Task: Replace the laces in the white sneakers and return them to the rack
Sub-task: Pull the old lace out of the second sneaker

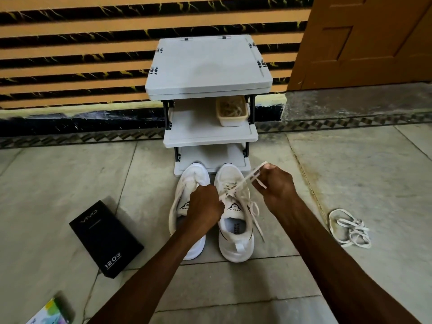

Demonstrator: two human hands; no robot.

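Your right hand (277, 183) is curled, its thumb and fingertips pinching a flat white lace (244, 181). From that pinch the lace runs taut, down and leftward, to your left hand (205, 204). The left hand is closed in a fist and grips the lace where it meets the eyelets.

Below and between the two grips stands the white mesh sneaker (233, 242) with a black "SPEED" label on its tongue, toe pointing away from you. The lace crosses its upper eyelets, and a free end hangs down its outer side, beneath your right wrist. The second white sneaker (195, 176) stands just beside it, its tongue hidden under your left fist.

Beyond both grips, just past the toes, is the grey plastic three-shelf rack (208, 66). A cream plastic tray (231, 120) of pale laces sits on its middle shelf.

Well to the right of your right-hand pinch, a tangled white lace (348, 228) lies loose on the stone floor tiles (350, 171). Left of your left fist, well apart, a black rectangular cardboard box (105, 237) lies flat on the tiles.
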